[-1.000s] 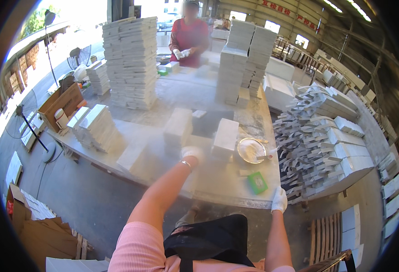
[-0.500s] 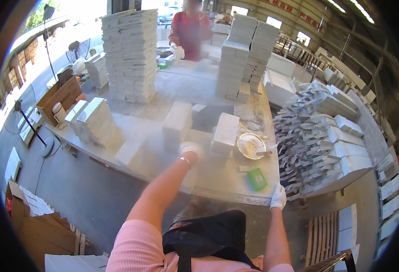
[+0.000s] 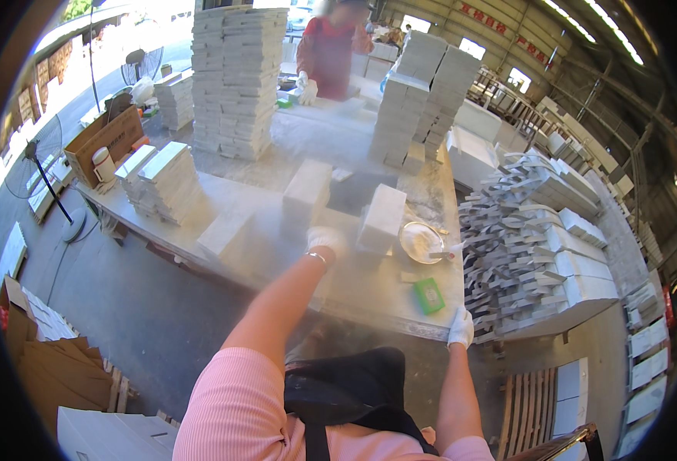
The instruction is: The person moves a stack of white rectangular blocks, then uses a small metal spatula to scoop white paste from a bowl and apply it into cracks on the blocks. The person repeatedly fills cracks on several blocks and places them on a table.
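Observation:
My left hand [image 3: 328,241], in a white glove with a bracelet at the wrist, reaches over the dusty worktable [image 3: 346,296]. It is at the near side of a pale stack of slabs [image 3: 306,188]; haze and the back of the hand hide its fingers. A second white stack [image 3: 382,219] stands just to the right. My right hand [image 3: 461,328], also gloved, is closed over the table's near right corner. Close to it lie a green box [image 3: 429,296] and a round basin [image 3: 408,244] with white powder and a handled tool.
Tall slab stacks [image 3: 235,84] [image 3: 411,100] rise at the back. A person [image 3: 329,58] in red with white gloves stands beyond the table. Left are shorter stacks [image 3: 165,180], a cardboard box [image 3: 108,146] and a fan [image 3: 43,165]. Many grey-white pieces [image 3: 538,246] are piled at the right.
The view has turned slightly, shifting the whole scene. My left hand stays beside the pale stack and my right hand on the table corner.

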`<state>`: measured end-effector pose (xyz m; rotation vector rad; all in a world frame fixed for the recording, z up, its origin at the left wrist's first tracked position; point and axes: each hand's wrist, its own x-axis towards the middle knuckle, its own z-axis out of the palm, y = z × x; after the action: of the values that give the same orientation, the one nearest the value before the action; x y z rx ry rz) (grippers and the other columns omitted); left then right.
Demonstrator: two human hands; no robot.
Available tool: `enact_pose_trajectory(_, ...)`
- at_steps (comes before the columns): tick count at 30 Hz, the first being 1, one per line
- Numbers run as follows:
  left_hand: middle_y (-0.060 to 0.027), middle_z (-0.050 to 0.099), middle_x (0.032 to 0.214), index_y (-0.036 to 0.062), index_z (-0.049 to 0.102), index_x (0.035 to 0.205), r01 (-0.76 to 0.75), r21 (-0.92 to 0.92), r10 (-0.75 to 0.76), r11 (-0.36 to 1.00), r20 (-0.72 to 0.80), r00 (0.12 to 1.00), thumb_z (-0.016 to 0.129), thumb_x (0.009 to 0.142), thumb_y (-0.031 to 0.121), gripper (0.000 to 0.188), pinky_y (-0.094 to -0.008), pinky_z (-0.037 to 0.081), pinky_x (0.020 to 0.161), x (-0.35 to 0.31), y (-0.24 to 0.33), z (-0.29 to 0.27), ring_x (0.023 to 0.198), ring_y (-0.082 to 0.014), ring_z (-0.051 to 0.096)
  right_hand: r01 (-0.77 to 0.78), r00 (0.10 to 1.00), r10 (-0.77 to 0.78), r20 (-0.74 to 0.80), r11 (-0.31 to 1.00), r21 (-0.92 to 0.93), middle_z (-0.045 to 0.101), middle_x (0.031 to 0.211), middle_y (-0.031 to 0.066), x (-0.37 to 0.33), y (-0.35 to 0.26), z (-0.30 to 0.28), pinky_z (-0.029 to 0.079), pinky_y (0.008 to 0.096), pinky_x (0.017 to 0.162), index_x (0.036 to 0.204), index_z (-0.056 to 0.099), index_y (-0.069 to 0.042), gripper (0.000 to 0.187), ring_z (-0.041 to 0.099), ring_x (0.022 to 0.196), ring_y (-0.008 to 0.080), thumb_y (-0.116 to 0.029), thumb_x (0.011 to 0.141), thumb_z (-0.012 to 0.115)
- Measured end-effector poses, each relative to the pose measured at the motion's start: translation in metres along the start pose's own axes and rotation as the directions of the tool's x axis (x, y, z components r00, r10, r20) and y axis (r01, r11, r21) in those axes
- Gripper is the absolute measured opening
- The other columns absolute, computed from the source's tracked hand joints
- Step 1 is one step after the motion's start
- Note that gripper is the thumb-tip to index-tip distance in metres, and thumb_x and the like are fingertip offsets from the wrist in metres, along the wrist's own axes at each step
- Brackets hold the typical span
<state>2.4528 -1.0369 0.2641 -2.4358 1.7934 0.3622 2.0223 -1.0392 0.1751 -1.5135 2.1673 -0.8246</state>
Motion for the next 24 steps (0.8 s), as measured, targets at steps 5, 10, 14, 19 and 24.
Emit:
enact_pose_trajectory(5, -0.0077, 0.074, 0.113, 0.0176, 0.077, 0.107, -0.007, -0.045, 0.004, 0.999, -0.052, 0.999, 0.059, 0.087, 0.034, 0.032, -0.0411, 0.054, 0.086, -0.011, -0.001, -0.002, 0.108, -0.0272, 0.070, -0.025, 0.999, 0.025, -0.023, 0.999, -0.025, 0.068, 0.119, 0.0187, -0.006, -0.009, -0.005, 0.046, 0.0479, 0.094, 0.120, 0.066, -0.013, 0.058, 0.061, 0.111, 0.0425, -0.057, 0.097, 0.035)
enact_pose_trajectory(10, -0.0089, 0.074, 0.112, 0.0167, 0.077, 0.107, 0.021, -0.113, -0.029, 0.993, -0.068, 0.997, 0.059, 0.086, 0.035, 0.033, -0.0391, 0.054, 0.087, -0.011, -0.004, -0.002, 0.108, -0.0273, 0.070, 0.016, 0.999, -0.016, -0.040, 1.000, -0.008, 0.068, 0.116, 0.0251, -0.010, -0.015, -0.008, 0.047, 0.0466, 0.094, 0.121, 0.066, -0.005, 0.063, 0.063, 0.110, 0.0419, -0.057, 0.098, 0.038)
enact_pose_trajectory(14, -0.0090, 0.074, 0.112, 0.0163, 0.077, 0.106, 0.040, -0.111, -0.046, 0.993, -0.052, 0.998, 0.059, 0.086, 0.036, 0.034, -0.0387, 0.054, 0.087, -0.011, -0.003, -0.003, 0.107, -0.0276, 0.070, 0.013, 0.999, -0.014, -0.030, 1.000, -0.018, 0.068, 0.115, 0.0248, -0.013, -0.018, -0.011, 0.047, 0.0468, 0.093, 0.121, 0.066, -0.006, 0.063, 0.064, 0.109, 0.0415, -0.057, 0.098, 0.038)
enact_pose_trajectory(19, -0.0088, 0.075, 0.110, 0.0159, 0.078, 0.104, 0.044, -0.140, -0.052, 0.989, -0.054, 0.997, 0.058, 0.086, 0.037, 0.033, -0.0390, 0.055, 0.084, -0.008, -0.003, 0.000, 0.105, -0.0279, 0.071, 0.000, 1.000, 0.000, -0.025, 1.000, -0.003, 0.069, 0.115, 0.0240, -0.014, -0.019, -0.012, 0.047, 0.0464, 0.093, 0.121, 0.066, -0.006, 0.063, 0.064, 0.109, 0.0409, -0.057, 0.098, 0.038)
enact_pose_trajectory(24, -0.0102, 0.075, 0.108, 0.0148, 0.078, 0.103, 0.005, -0.074, -0.011, 0.997, -0.082, 0.997, 0.057, 0.088, 0.037, 0.034, -0.0405, 0.056, 0.083, -0.003, -0.005, 0.007, 0.102, -0.0295, 0.072, -0.027, 0.999, 0.027, -0.022, 0.999, -0.018, 0.068, 0.115, 0.0237, -0.008, -0.016, -0.006, 0.047, 0.0453, 0.093, 0.121, 0.066, -0.005, 0.063, 0.064, 0.108, 0.0404, -0.057, 0.098, 0.039)
